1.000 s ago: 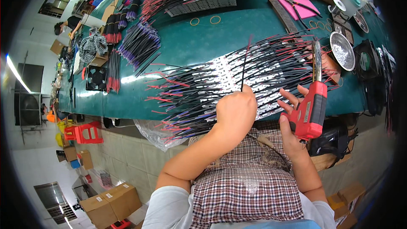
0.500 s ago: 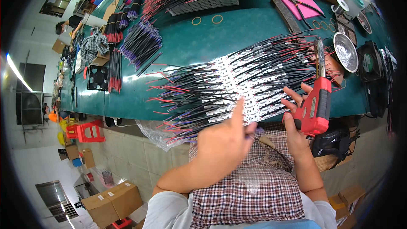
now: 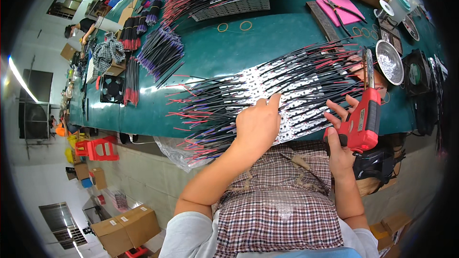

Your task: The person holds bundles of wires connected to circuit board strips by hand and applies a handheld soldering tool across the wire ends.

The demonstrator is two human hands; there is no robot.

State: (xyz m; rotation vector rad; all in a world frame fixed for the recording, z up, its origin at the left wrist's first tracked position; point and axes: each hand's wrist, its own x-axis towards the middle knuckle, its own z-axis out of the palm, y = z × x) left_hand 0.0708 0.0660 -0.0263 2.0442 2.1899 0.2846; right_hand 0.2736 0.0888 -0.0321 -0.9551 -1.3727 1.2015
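Across the near part of the table lies a white circuit board panel (image 3: 253, 77), with rows of black wires with red ends (image 3: 201, 107) reaching out on both sides. My left hand (image 3: 259, 120) is over the panel's middle, its fingers bent down and closed. Their tips are turned away, so what they pinch, if anything, is hidden. My right hand (image 3: 340, 136) grips a red and black soldering gun (image 3: 364, 122) at the panel's right edge. Its metal barrel points away from me, and some of my right fingers are stretched out beside the wires.
Behind lie a stack of wired white panels (image 3: 234, 7) and bundles of purple-ended wires (image 3: 160, 52). To the right are cutting pliers (image 3: 338, 12) on a pink pad (image 3: 351, 5), a metal bowl (image 3: 389, 62) and a solder spool (image 3: 384, 8). Another person (image 3: 83, 26) works far left.
My left hand has moved away from me over the panel, its pointing finger now bent down. The soldering gun in my right hand has shifted slightly right and nearer to me.
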